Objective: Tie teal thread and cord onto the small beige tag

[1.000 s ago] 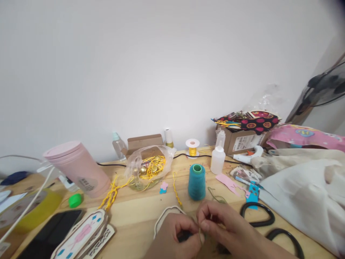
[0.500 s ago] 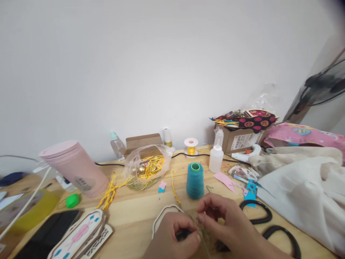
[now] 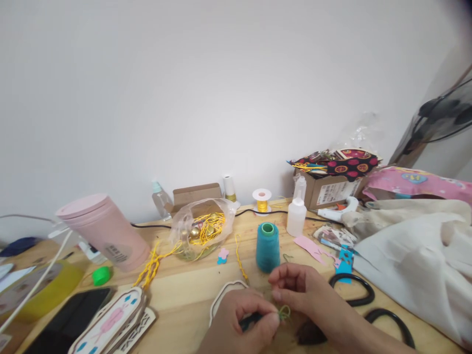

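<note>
My left hand [image 3: 245, 319] is closed, its thumb and forefinger pinching a green cord [image 3: 284, 312] that sticks out in small loops past the fingertips. Something dark shows inside that hand, partly hidden by the fingers. My right hand [image 3: 304, 295] hovers just right of it, fingers curled and thumb against them; whatever it may pinch is too small to tell. A white-edged wooden piece [image 3: 217, 301] with a yellow braided cord [image 3: 240, 260] lies partly under my left hand. Beyond my hands stands a teal thread cone [image 3: 268, 248]. A dark object [image 3: 309, 333] lies below my right wrist.
Black-handled scissors [image 3: 354, 297] lie to the right, near white cloth [image 3: 413, 265]. A glue bottle [image 3: 296, 216], a yellow thread spool [image 3: 262, 202] and a bag of bells and cords [image 3: 204, 228] stand behind. Decorated wooden tags [image 3: 110, 319], a phone [image 3: 70, 319] and a pink tumbler [image 3: 106, 231] are left.
The green cord now shows as loops at my left fingertips, where a blurred strand ran between the hands. My right hand has shifted very slightly.
</note>
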`<state>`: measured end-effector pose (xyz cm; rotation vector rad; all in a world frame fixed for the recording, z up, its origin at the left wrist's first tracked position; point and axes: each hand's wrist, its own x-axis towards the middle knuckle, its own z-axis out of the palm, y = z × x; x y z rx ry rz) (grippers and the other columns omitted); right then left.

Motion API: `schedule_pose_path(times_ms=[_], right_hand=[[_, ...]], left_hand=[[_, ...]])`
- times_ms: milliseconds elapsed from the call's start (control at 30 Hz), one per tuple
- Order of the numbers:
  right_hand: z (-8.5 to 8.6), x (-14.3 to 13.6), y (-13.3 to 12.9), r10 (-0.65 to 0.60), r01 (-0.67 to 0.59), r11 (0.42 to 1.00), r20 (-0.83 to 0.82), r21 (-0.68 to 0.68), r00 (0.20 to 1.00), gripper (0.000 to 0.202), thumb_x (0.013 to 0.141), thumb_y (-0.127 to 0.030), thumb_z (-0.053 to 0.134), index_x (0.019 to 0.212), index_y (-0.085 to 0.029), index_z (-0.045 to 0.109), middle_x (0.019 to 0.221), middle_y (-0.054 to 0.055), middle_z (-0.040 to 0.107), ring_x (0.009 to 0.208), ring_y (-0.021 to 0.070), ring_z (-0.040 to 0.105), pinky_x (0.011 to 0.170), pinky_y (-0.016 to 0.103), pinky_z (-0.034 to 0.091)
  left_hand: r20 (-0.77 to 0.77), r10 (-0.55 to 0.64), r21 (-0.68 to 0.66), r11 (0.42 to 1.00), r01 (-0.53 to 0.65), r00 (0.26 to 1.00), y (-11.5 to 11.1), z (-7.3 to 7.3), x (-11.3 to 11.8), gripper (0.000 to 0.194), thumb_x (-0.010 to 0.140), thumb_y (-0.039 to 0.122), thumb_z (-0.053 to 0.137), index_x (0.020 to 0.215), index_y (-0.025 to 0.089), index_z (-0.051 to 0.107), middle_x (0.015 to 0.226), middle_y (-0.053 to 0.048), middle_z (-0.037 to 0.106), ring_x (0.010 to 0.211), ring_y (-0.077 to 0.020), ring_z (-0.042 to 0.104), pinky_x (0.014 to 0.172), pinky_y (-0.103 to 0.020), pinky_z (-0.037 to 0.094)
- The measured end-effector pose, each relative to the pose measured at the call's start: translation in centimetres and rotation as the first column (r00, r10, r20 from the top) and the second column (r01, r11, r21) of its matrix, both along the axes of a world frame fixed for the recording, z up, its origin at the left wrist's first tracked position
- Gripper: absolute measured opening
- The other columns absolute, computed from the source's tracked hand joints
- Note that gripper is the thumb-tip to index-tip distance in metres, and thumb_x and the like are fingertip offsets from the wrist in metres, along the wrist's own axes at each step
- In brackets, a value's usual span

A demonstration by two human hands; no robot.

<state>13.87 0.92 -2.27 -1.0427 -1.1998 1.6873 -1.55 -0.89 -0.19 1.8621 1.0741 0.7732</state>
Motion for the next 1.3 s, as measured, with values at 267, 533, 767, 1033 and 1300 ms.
schedule_pose_path(times_ms=[267, 533, 767, 1033, 1300], right_hand=[[0.6, 0.8, -0.5, -0.204, -0.033, 0.883, 0.445, 0.469, 0.872, 0.014, 0.079, -0.028, 0.049, 0.078, -0.018, 0.058, 0.06, -0.002, 0.05, 0.054, 0.0118, 0.043, 0.049, 0.023, 0.034], [2.3, 2.0, -0.7, -0.214, -0.226, 0.609, 0.432, 0.76, 0.876, 0.011, 0.076, -0.024, 0.058, 0.084, -0.02, 0.064, 0.083, 0.005, 0.057, 0.077, 0.0158, 0.054, 0.067, 0.025, 0.043], [2.7, 1.6, -0.7, -0.159, -0.191, 0.734, 0.439, 0.651, 0.884, 0.007, 0.07, -0.024, 0.065, 0.076, -0.02, 0.065, 0.079, 0.003, 0.06, 0.072, 0.015, 0.055, 0.062, 0.024, 0.043], [2.8, 1.9, -0.7, -0.081, -0.243, 0.723, 0.428, 0.647, 0.9, 0.004, 0.07, -0.023, 0.065, 0.071, -0.019, 0.066, 0.077, 0.003, 0.059, 0.076, 0.0151, 0.056, 0.067, 0.024, 0.044], [2.6, 1.8, -0.6, -0.091, -0.338, 0.655, 0.515, 0.675, 0.852, 0.005, 0.074, -0.018, 0.06, 0.071, -0.02, 0.063, 0.078, 0.002, 0.059, 0.076, 0.0143, 0.055, 0.068, 0.024, 0.043]], left_hand=[[0.018, 0.09, 0.085, 0.992, -0.091, 0.996, 0.2, -0.4, -0.6, 0.023, 0.074, 0.02, 0.05, 0.055, 0.014, 0.061, 0.051, -0.001, 0.052, 0.052, -0.0124, 0.047, 0.052, -0.022, 0.037], [0.024, 0.101, 0.038, 0.994, -0.102, 0.995, 0.3, -0.4, -0.8, 0.023, 0.075, 0.023, 0.049, 0.06, 0.012, 0.063, 0.053, -0.002, 0.053, 0.053, -0.0133, 0.048, 0.052, -0.023, 0.037], [-0.016, 0.06, 0.107, 0.993, -0.058, 0.998, 0.2, 0.0, -0.6, 0.023, 0.075, 0.02, 0.049, 0.059, 0.013, 0.064, 0.054, -0.003, 0.055, 0.054, -0.0134, 0.05, 0.053, -0.023, 0.038], [-0.045, 0.032, 0.105, 0.994, -0.027, 0.998, 0.1, 0.0, -0.6, 0.025, 0.075, 0.021, 0.048, 0.056, 0.013, 0.063, 0.052, -0.003, 0.055, 0.054, -0.0139, 0.05, 0.053, -0.024, 0.038], [-0.105, 0.031, 0.091, 0.996, -0.022, 0.994, 0.1, -0.2, -0.7, 0.023, 0.075, 0.02, 0.049, 0.059, 0.013, 0.064, 0.054, -0.004, 0.057, 0.058, -0.0154, 0.052, 0.058, -0.026, 0.039]])
